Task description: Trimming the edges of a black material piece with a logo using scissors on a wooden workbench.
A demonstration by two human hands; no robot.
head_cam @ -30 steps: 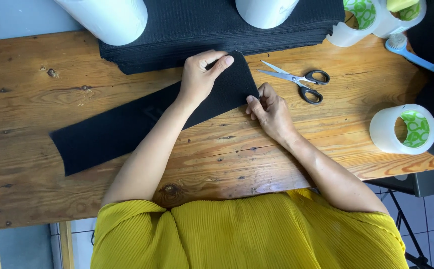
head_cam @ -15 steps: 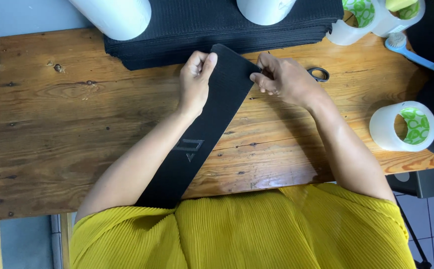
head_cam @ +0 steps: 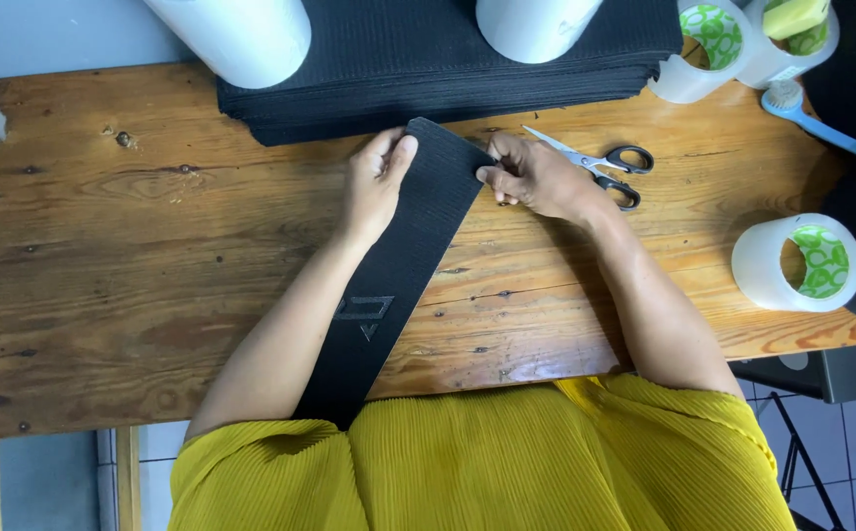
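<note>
A long black ribbed fabric strip with a small grey emblem lies slanted on the wooden table, its lower end at my yellow shirt. My left hand rests flat along the strip's upper left edge, fingers pressing it down. My right hand pinches the strip's upper right edge between thumb and fingers. Both hands sit close to a stack of black fabric at the far side.
Silver scissors with black handles lie just right of my right hand. Tape rolls stand at the right and far right. Two white rolls rest on the stack. A blue-handled brush lies far right.
The strip has turned from lying across the table leftward to slanting toward me. Both hands moved up to its far end, the right hand shifting onto its right edge.
</note>
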